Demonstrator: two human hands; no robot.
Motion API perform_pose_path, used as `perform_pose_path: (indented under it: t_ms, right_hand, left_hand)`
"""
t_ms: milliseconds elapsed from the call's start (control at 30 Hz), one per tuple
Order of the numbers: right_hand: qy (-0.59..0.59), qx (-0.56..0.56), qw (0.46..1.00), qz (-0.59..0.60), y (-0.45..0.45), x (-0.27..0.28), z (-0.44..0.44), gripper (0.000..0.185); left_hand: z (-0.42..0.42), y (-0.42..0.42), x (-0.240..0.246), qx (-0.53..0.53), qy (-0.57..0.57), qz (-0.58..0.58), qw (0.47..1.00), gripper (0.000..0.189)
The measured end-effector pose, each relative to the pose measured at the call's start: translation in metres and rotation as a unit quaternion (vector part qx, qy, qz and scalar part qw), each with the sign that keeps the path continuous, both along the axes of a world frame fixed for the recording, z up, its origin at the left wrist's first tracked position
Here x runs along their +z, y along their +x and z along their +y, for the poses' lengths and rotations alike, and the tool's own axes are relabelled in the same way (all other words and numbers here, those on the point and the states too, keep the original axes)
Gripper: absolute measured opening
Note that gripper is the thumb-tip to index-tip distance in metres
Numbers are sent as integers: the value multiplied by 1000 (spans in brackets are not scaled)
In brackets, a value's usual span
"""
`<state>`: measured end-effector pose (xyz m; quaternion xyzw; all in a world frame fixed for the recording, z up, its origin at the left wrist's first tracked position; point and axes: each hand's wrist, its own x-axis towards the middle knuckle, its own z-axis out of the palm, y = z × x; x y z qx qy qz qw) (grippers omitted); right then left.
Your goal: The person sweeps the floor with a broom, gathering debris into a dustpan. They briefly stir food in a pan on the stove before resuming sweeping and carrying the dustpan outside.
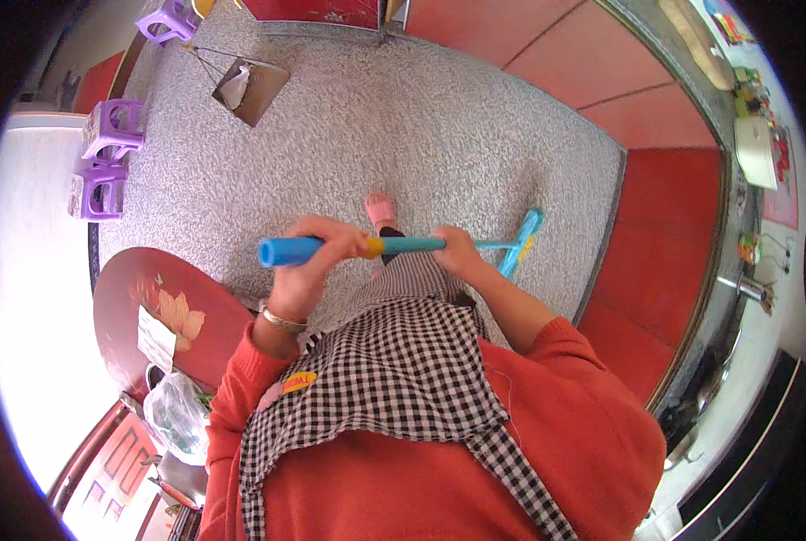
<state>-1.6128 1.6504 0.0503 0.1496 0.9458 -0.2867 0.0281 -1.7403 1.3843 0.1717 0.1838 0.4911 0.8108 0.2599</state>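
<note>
My left hand (322,253), with a bracelet at the wrist, grips the thick blue grip end of a long-handled mop or broom (410,245). Farther along its teal shaft, past a yellow collar, my right hand (458,253) is closed around it. The handle crosses in front of my body, and the teal and yellow head (521,242) is to the right, over the speckled floor (443,135); whether it touches is hard to tell. Below the handle hangs my black-and-white checked apron (389,372). One foot in a pink slipper (380,209) shows beyond the handle.
A metal dustpan (264,95) holding a white scrap lies ahead on the left. Purple plastic stools (112,128) stand by the left side. Beside me is a round red table (122,291) with a plastic bag (176,419). Red cabinets (660,270) under a counter line the right.
</note>
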Motion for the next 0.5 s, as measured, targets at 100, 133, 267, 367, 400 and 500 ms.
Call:
perform_pose_path:
  t_ms: [100, 133, 267, 367, 400, 500]
  right_hand:
    - [-9, 15, 1000, 9, -16, -14, 3, 16]
    - [-21, 21, 999, 41, -31, -17, -3, 15]
    - [-85, 108, 981, 134, -102, -21, -49, 14]
    - [-62, 137, 966, 209, -134, -9, -81, 13]
    - [-64, 142, 958, 241, -139, -1, -88, 12]
    - [-81, 163, 958, 223, -135, 29, -98, 11]
  left_hand:
    - [3, -4, 7, 20, -36, 44, 998, 4]
    - [-4, -11, 19, 36, -21, 43, 998, 6]
    - [-36, -20, 69, 160, 79, 140, 974, 7]
    - [-50, -18, 87, 136, 133, 236, 953, 15]
    - [-53, -18, 90, 109, 136, 268, 948, 16]
    - [-64, -26, 101, 41, 185, 356, 915, 22]
